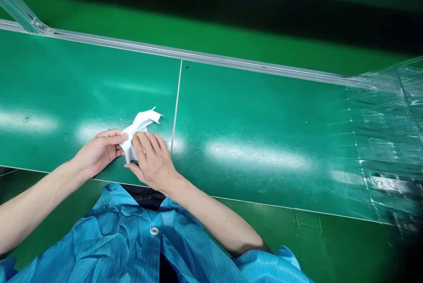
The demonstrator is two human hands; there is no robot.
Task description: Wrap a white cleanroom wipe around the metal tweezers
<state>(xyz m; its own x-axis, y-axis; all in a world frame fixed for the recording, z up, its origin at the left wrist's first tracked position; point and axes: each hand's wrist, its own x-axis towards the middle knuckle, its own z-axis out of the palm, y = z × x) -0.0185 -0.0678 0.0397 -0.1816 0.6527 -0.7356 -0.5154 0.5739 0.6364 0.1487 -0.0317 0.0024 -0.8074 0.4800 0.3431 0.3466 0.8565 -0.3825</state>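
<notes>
A crumpled white piece of cloth or paper wipe (142,120) is held between both hands, just over the near part of the green table (251,111). My left hand (102,150) pinches it from the left, thumb on top. From the right, my right hand (152,159) has its fingers bent over the lower part of the wipe, with the thumb below. One end of the wipe sticks out beyond the fingers toward the table's far side. Part of it hangs down between the hands. Whether anything lies inside the folds is hidden.
A metal rail (165,52) runs along the table's far edge, with a slanted post (24,9) at the left. Clear plastic sheeting (390,142) covers the right end. A thin seam (177,102) crosses the tabletop.
</notes>
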